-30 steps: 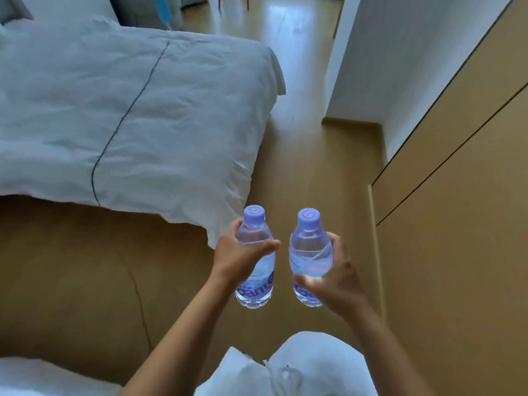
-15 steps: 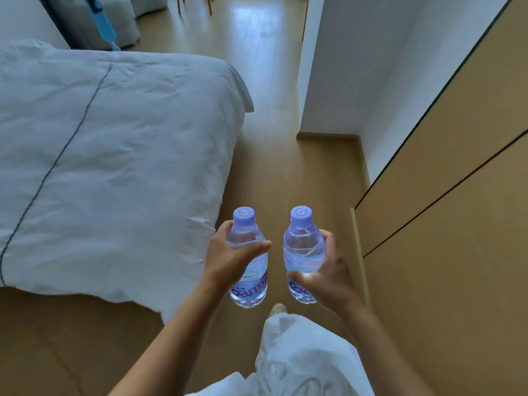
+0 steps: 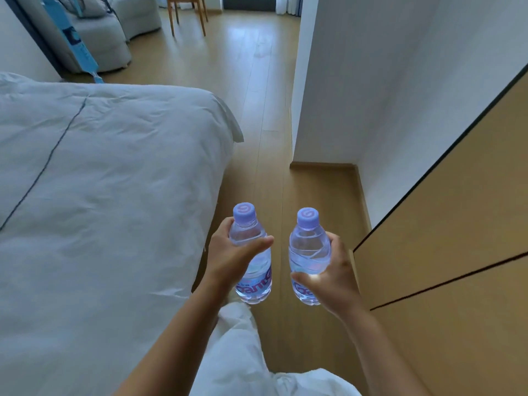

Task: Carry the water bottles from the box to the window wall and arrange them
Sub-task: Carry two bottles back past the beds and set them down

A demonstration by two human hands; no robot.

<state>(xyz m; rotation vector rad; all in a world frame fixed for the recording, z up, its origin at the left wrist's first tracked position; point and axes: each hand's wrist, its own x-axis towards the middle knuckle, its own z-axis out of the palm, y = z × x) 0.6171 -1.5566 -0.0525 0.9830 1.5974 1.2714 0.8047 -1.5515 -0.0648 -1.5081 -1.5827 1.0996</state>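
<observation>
Nearest, a person's left hand (image 3: pixel 228 260) grips one water bottle (image 3: pixel 253 267) around its middle, fingers and thumb curled round it; the right hand (image 3: pixel 333 277) grips a second bottle (image 3: pixel 308 255) likewise. Both bottles stand upright with lilac caps, side by side but apart, above the wooden floor (image 3: pixel 271 172). Left lies a white bed (image 3: pixel 108 181); right, tan cabinet doors (image 3: pixel 445 252). Beyond are a white wall (image 3: pixel 357 81), a grey sofa (image 3: pixel 108 38) and a chair (image 3: pixel 187 12).
</observation>
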